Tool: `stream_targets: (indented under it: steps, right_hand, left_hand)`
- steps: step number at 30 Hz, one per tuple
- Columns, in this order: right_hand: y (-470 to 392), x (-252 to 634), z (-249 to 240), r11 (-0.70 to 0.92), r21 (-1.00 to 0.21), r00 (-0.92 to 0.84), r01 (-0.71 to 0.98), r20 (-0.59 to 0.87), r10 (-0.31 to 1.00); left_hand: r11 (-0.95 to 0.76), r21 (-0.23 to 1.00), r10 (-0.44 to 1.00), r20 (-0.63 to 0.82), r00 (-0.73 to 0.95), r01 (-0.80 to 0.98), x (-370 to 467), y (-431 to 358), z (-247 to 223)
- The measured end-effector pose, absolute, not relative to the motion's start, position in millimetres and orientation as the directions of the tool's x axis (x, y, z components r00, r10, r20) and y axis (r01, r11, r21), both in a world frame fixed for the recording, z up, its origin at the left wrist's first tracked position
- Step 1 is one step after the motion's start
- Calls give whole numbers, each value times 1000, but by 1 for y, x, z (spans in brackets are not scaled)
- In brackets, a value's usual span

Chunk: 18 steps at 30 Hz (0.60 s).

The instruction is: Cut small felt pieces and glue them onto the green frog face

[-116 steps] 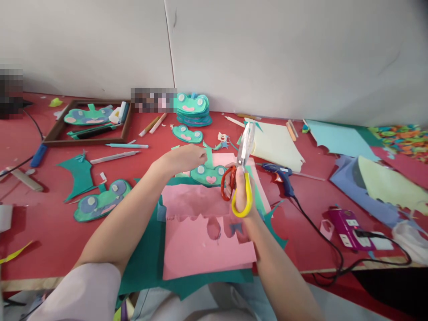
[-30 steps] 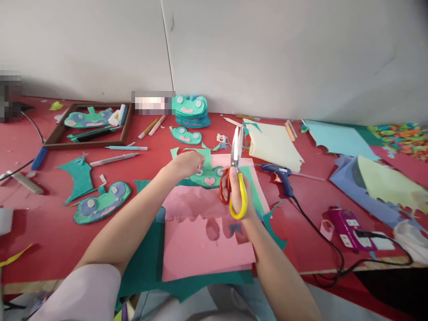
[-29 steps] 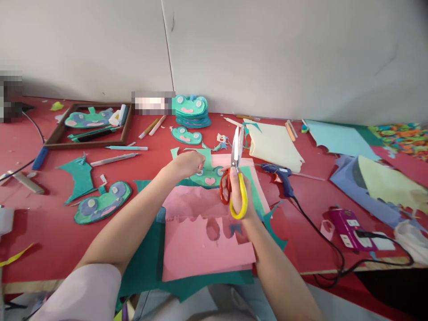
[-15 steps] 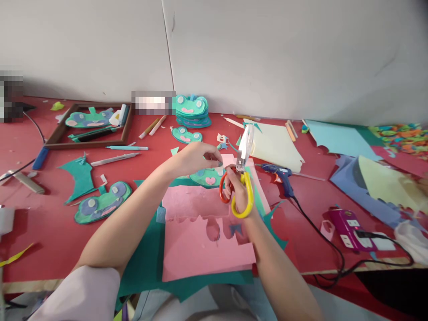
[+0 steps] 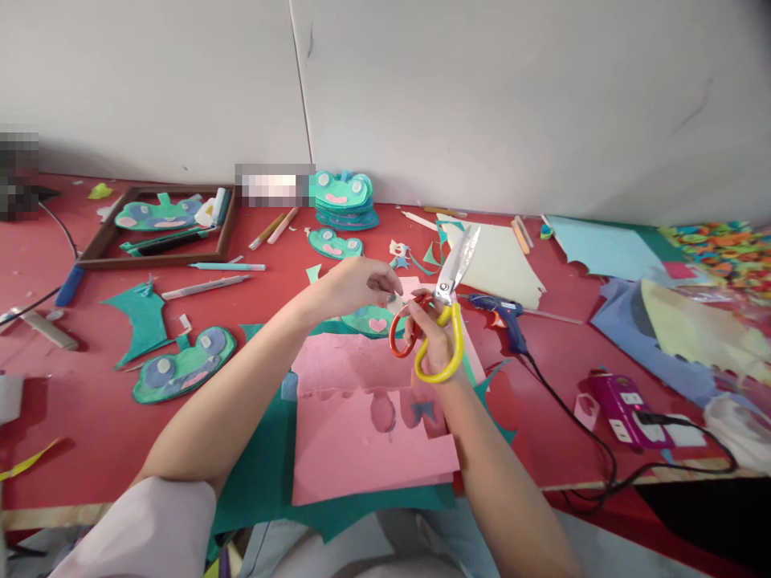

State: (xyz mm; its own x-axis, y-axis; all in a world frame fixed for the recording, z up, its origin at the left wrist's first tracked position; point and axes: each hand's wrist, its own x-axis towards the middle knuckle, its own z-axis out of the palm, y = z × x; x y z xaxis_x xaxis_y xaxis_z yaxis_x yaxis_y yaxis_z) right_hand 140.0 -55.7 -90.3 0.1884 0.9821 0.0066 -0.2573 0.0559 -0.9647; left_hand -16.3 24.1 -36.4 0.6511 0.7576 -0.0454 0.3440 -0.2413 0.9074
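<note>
My right hand (image 5: 434,331) grips scissors (image 5: 444,291) with one red and one yellow handle loop; the metal blades point up and away. Close beside it, my left hand (image 5: 361,282) is closed, fingers curled toward the thumb. A small whitish piece (image 5: 395,303) shows at its fingertips, but whether they pinch it is unclear. Beneath the hands lies a green felt frog face (image 5: 358,321) with a pink heart, partly hidden. Nearer me, pink felt sheets (image 5: 361,457) with cut-out holes rest on a dark green felt sheet (image 5: 259,474).
A blue glue gun (image 5: 509,319) lies right of my hands, its cord running to a purple power strip (image 5: 620,401). Stacked frog faces (image 5: 343,197) stand at the back. A brown frame (image 5: 157,262) holds pens and another face. Felt sheets (image 5: 608,245) lie at right.
The scissors have turned in my right hand, so the blades now lean further right and show flatter. My left hand has barely moved.
</note>
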Motion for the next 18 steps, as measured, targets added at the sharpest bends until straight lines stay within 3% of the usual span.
stream_targets:
  steps: [11,18]
  right_hand:
    - [-55,136,-88,85,-977,222,-197,40,974]
    - [-57,139,-87,130,-976,245,-175,85,966]
  left_hand:
    - [-252,889,755,-67,653,383,-13,19,-33]
    - [-155,866,700,-244,671,476,-9,15,-28]
